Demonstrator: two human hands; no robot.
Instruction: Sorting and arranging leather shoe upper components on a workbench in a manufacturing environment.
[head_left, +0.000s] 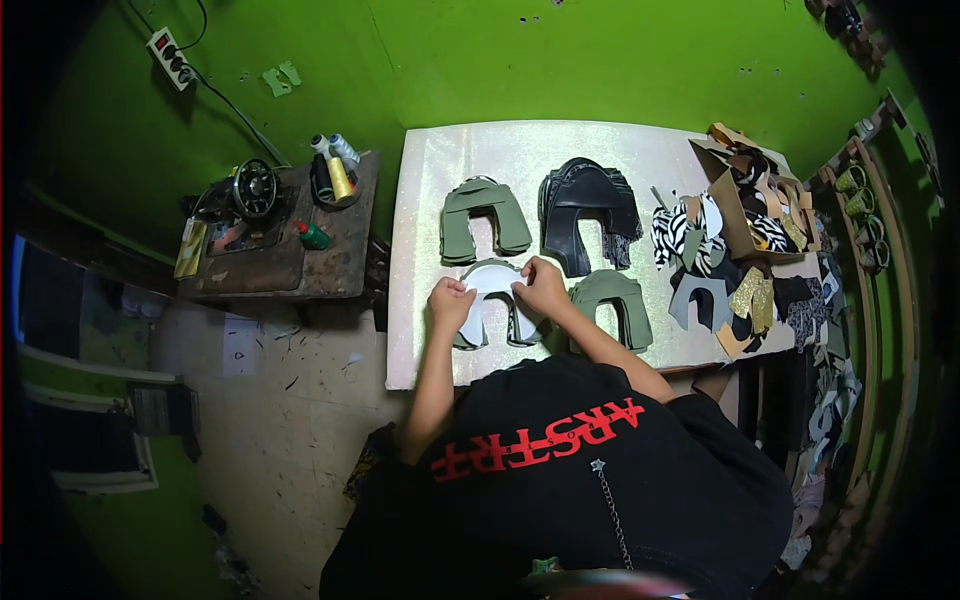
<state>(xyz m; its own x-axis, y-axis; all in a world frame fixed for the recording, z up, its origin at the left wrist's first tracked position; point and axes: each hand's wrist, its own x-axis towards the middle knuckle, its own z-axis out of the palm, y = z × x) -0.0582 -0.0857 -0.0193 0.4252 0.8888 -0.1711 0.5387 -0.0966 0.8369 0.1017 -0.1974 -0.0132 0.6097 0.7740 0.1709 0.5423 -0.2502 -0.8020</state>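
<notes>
A white U-shaped shoe-upper piece [492, 279] lies between my hands at the near side of the table, its opening toward me. My left hand [452, 302] pinches its left edge, and my right hand [543, 289] is closed on the upper right edge. Beneath it, green edges of other cut pieces show. Beyond my hands sits a stack of green U-shaped pieces [458, 226]. To its right is a stack of black U-shaped pieces [588, 188]. Another green stack [612, 289] lies close to my right forearm.
Scraps in zebra print, grey and gold [752, 297] heap on the table's right side, beside an open cardboard box [733, 218] full of offcuts. A sewing machine [254, 190] with thread cones [341, 180] and a green bottle [313, 236] occupies a wooden table at left.
</notes>
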